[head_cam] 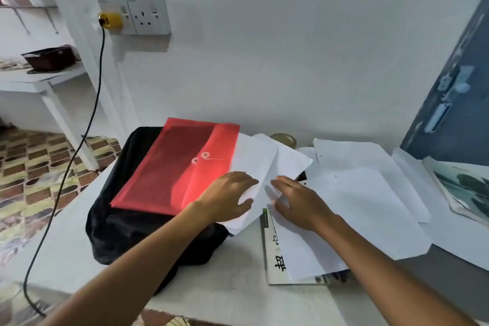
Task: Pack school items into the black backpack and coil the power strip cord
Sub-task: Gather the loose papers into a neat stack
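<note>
Fingers [244, 181] of the left hand [227, 197] lie straight and slightly spread, pressing flat on a white sheet of paper [254, 167] that overlaps the red folder [174, 167]. That folder rests on the black backpack [127, 233], which sits on the surface [225, 294] at about 10 o'clock from the hands. At 3 o'clock of the left hand, the right hand [300, 204] rests with open fingers on loose papers [365, 198] covering a book [275, 259]. A black cord [79, 145] hangs from the yellow plug [111, 20] at 11 o'clock.
</note>
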`<state>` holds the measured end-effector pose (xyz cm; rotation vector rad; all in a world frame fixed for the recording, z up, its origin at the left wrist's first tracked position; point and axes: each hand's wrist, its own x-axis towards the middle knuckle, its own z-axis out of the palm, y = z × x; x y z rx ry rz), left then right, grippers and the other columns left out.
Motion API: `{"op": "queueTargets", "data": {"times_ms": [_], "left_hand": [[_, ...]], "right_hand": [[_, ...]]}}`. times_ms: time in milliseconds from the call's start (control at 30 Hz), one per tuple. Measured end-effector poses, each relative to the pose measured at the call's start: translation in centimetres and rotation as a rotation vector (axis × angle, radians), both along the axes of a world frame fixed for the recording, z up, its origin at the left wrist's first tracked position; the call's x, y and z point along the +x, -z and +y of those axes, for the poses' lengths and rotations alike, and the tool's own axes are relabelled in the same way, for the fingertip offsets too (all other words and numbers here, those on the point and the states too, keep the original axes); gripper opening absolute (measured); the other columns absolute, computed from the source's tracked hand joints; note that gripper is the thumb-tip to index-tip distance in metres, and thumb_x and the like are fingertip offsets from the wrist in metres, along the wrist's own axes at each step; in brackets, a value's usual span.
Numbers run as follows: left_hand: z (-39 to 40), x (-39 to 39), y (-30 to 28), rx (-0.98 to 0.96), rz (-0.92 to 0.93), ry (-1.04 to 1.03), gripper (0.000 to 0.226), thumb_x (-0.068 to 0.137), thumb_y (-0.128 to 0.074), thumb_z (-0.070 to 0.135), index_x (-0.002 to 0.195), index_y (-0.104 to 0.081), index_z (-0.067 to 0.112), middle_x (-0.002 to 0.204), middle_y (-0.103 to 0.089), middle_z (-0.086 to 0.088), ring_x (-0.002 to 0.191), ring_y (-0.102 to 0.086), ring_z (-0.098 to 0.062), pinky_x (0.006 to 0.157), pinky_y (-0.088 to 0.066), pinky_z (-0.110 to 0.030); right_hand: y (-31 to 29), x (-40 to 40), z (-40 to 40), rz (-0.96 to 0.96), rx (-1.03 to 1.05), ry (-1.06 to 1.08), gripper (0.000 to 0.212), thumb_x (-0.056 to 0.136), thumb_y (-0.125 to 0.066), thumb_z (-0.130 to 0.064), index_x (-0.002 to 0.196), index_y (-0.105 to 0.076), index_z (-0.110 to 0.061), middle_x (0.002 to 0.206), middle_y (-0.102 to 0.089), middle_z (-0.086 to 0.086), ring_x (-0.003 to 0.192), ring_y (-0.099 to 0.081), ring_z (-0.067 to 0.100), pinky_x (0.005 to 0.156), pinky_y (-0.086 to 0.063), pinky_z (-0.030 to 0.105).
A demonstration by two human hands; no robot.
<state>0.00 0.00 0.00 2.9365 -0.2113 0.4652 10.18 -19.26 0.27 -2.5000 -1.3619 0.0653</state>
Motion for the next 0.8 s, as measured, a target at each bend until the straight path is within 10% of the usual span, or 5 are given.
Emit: {"op": "queueTargets", "data": {"times_ms": [267,533,800], "left_hand": [[2.0,-0.1,0.2,-0.363,-0.217,-0.373,0.041,0.076,-0.054,0.026,0.111,-0.068,0.01,0.112,-0.07,-0.004,0.109,-0.06,-0.027,0.091,-0.045,-0.034],[5.2,1.2,2.2,-0.03,0.191,-0.462,0.062,0.078,-0.06,0.039,0.135,-0.046,0.02,0.146,-0.038,-0.01,0.144,-0.016,-0.036,0.11,-0.024,-0.059],[8.3,0.6,0.0,-0.204,0.149,-0.469,0.049,0.073,-0.058,0.019,0.122,-0.057,0.014,0.128,-0.053,-0.002,0.134,-0.034,-0.029,0.102,-0.036,-0.054]], "right_hand": [[0.3,-0.6,4.3,0.499,0.536,0.404,0.023,0.09,-0.054,-0.012,0.108,-0.065,-0.003,0.106,-0.068,0.01,0.104,-0.062,0.025,0.09,-0.05,0.034],[0.1,0.5,8.0,0.957,0.496,0.669,0.024,0.085,-0.065,-0.019,0.069,-0.057,-0.003,0.06,-0.066,0.015,0.036,-0.056,0.018,0.035,-0.031,0.017],[0.0,1.2,10.4,0.864,0.652,0.663,0.023,0.078,-0.064,-0.011,0.068,-0.043,-0.011,0.064,-0.037,0.007,0.06,-0.038,0.017,0.053,-0.028,0.024]]}}
